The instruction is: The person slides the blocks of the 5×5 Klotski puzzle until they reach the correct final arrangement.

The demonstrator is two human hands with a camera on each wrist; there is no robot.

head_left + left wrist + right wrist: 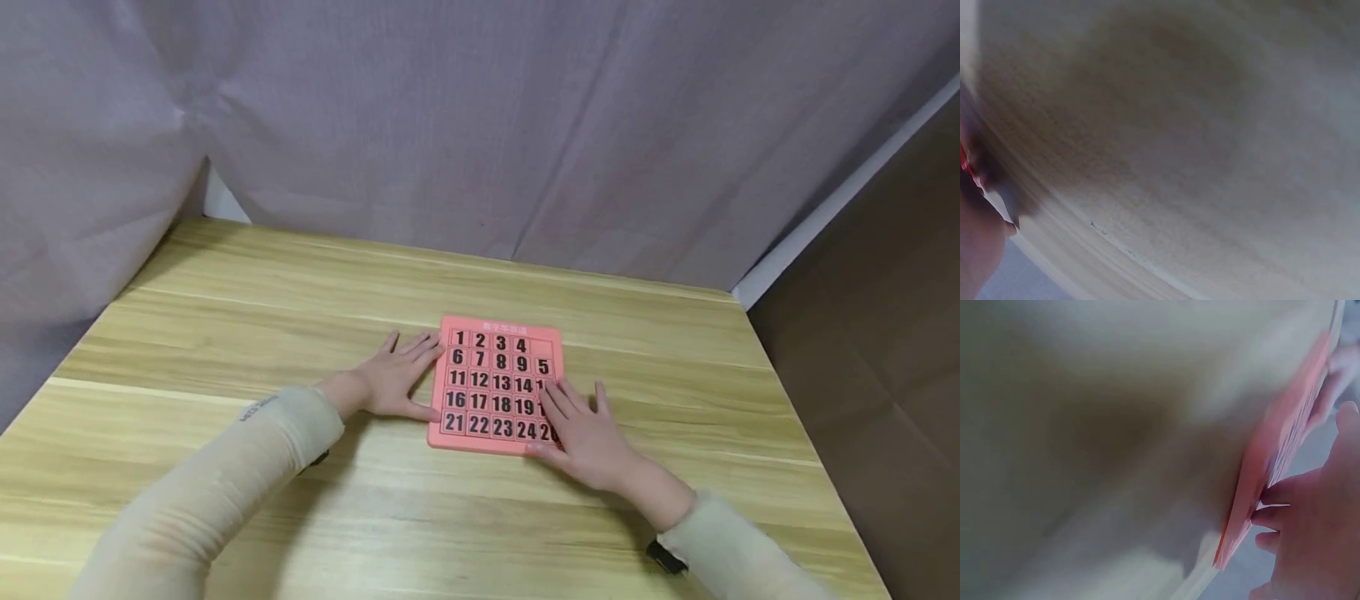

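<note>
puzzle: pink sliding number puzzle (497, 385) lying flat on the wooden counter (225, 333), roughly mid-counter and a bit toward the right. Numbered tiles 1 to 24-ish in a grid, with the empty slot at the top right corner next to the 4.

left hand: left hand (396, 377) lies flat on the counter, fingers (423, 348) straight and spread, tips touching the puzzle's left edge. Looks to me like it's just bracing the frame so it doesn't skate around.

right hand: right hand (587, 433) sits over the lower right corner, fingers (558, 398) pretty straight and resting on the tiles in the right column, covering part of the 15/20/25 spots. Thumb runs along the near edge. Not gripping anything, more pressing down, probably so a tile can be pushed.

right wrist view: blurry, but you can see the puzzle's pink edge (1272, 462) with fingertips against it.

left wrist view: mostly a smear of counter, can't tell much.

background: grey curtain (480, 125) hanging behind the counter, brown wall (885, 350) off to the right.
</note>
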